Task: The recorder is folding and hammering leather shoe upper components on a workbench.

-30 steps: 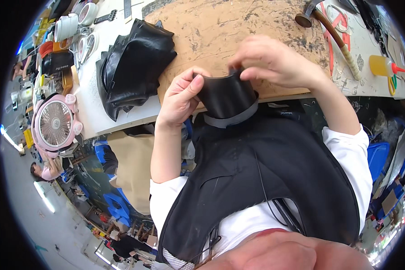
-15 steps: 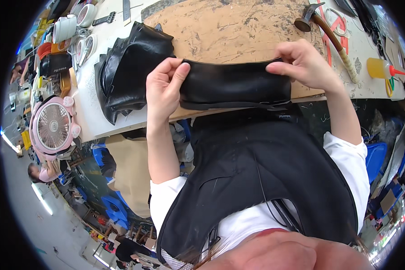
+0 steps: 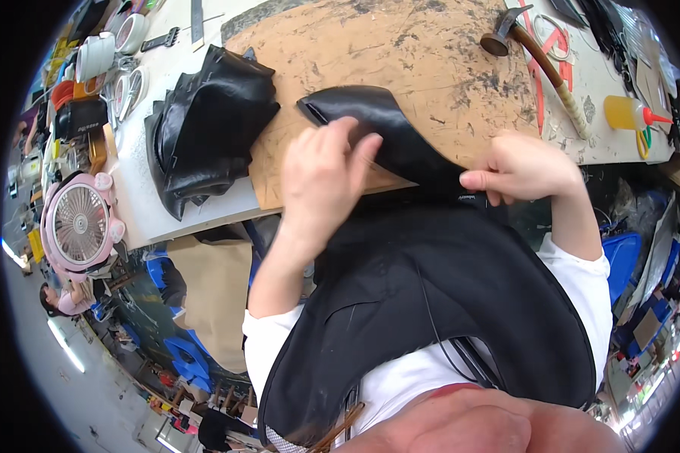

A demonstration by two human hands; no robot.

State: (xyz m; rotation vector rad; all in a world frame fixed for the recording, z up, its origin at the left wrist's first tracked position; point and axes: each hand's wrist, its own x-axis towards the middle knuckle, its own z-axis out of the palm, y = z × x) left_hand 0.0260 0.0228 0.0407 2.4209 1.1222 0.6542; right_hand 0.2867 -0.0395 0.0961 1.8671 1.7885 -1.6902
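A glossy black leather piece (image 3: 378,113) lies twisted over the front edge of the brown cutting board, its left end raised and its right corner drooping toward my apron. My right hand (image 3: 523,170) pinches that right corner between thumb and fingers. My left hand (image 3: 321,177), slightly smeared by motion, hovers over the near left side of the piece with thumb and index finger apart. It does not seem to grip the leather. To the left, a stack of similar black leather pieces (image 3: 211,124) rests on the white tabletop, partly on the board.
A scratched brown board (image 3: 446,83) covers the middle of the table. At far right lie a wooden-handled hammer (image 3: 544,57) and a yellow squeeze bottle (image 3: 627,113) with a red tip. A pink fan (image 3: 79,223) stands at the left, near white tape rolls (image 3: 96,59).
My left hand has let go of the leather's left corner and moved right and nearer. The piece, earlier stretched flat between both hands, now twists, its right end lowered by my right hand.
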